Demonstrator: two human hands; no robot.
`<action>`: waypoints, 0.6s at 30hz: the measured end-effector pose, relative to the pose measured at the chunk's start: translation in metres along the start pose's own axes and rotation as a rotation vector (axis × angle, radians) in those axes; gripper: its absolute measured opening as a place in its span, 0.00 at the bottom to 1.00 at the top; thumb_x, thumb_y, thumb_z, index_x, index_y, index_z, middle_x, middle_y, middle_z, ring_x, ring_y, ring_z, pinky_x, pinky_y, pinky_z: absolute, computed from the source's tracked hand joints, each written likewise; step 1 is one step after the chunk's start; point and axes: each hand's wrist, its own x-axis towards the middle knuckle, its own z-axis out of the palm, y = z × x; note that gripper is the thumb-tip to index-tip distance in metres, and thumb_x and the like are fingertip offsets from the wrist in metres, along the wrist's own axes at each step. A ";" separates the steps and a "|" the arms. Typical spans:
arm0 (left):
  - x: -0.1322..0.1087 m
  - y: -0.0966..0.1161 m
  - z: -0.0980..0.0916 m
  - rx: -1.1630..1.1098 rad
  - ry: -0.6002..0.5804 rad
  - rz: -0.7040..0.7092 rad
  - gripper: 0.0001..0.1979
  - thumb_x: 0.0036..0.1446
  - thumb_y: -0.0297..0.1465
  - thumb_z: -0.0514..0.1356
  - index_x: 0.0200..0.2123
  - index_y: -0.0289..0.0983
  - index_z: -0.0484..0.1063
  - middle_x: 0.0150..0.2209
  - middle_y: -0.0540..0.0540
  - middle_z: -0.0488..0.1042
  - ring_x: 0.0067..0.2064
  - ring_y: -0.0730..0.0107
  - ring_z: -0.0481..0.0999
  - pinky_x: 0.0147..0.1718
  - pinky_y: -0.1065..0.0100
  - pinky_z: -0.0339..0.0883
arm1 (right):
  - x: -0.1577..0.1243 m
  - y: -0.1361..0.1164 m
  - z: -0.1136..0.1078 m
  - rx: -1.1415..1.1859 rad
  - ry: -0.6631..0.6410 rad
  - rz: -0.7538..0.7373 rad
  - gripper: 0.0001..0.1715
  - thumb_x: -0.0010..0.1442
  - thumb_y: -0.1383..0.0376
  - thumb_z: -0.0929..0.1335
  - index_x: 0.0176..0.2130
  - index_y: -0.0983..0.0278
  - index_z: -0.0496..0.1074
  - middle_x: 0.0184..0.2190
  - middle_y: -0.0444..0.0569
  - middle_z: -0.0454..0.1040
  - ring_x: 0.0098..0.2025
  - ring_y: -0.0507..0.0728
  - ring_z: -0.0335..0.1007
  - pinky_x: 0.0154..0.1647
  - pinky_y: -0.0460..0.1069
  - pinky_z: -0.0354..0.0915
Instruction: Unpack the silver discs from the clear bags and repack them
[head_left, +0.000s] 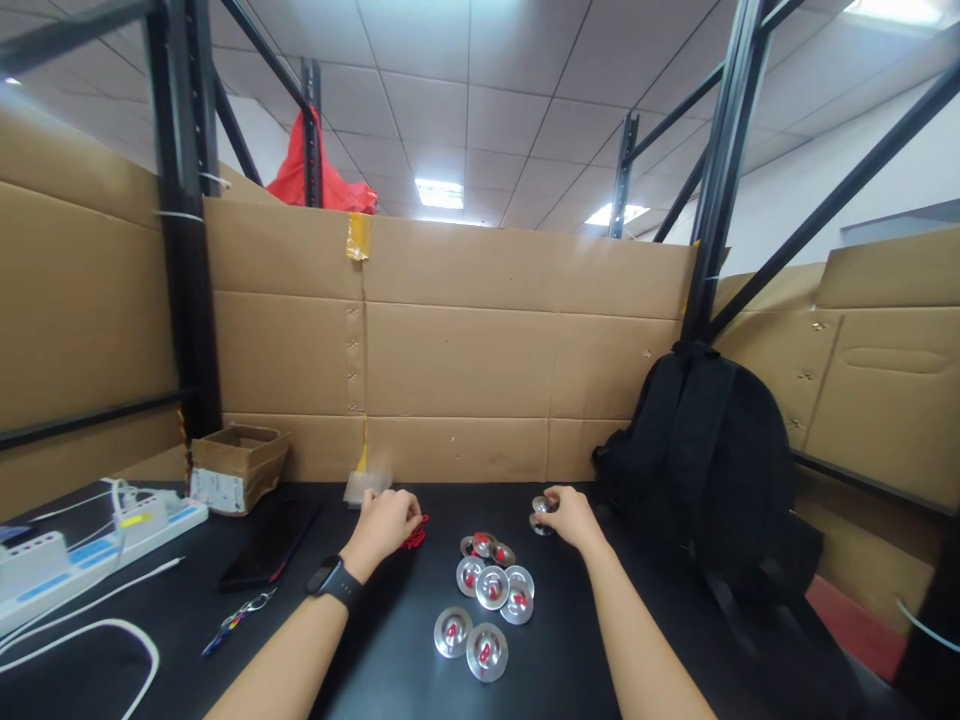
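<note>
At the back left of the black table, my left hand [386,522], with a dark watch on its wrist, is closed with its fingertips at a small bundle of red cord [415,533]. My right hand [571,513] reaches to the back right and pinches a small silver finger cymbal [540,505]. Another shiny finger cymbal [539,525] lies just below it. Between my arms several more finger cymbals [493,588] lie in a loose cluster, with red at their middles. Two others [487,652] sit closer to me, edges touching or nearly so.
A black backpack [712,460] stands at the right. On the left are a dark phone [270,540], a keyring [238,622], a small open cardboard box [240,468] and a white power strip [105,545] with cables. Cardboard walls [457,360] enclose the table.
</note>
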 end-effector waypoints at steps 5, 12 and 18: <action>-0.005 0.002 -0.001 0.056 -0.016 0.028 0.08 0.56 0.31 0.60 0.28 0.40 0.79 0.31 0.43 0.81 0.40 0.55 0.77 0.50 0.51 0.50 | 0.002 0.012 0.005 0.021 -0.057 0.053 0.30 0.41 0.66 0.79 0.46 0.67 0.78 0.34 0.52 0.81 0.40 0.60 0.79 0.42 0.48 0.69; -0.006 0.006 0.000 0.038 0.003 0.098 0.05 0.56 0.32 0.61 0.34 0.41 0.78 0.39 0.42 0.79 0.46 0.53 0.73 0.50 0.52 0.51 | 0.002 0.015 0.008 0.014 -0.100 0.072 0.30 0.39 0.66 0.80 0.44 0.65 0.78 0.36 0.52 0.82 0.41 0.60 0.79 0.41 0.48 0.69; -0.014 0.044 0.013 -0.132 -0.017 0.271 0.11 0.64 0.33 0.55 0.43 0.44 0.77 0.47 0.43 0.77 0.51 0.56 0.69 0.51 0.55 0.49 | 0.002 0.015 0.010 0.009 -0.139 0.059 0.28 0.40 0.67 0.79 0.44 0.64 0.79 0.38 0.52 0.82 0.43 0.60 0.79 0.43 0.48 0.69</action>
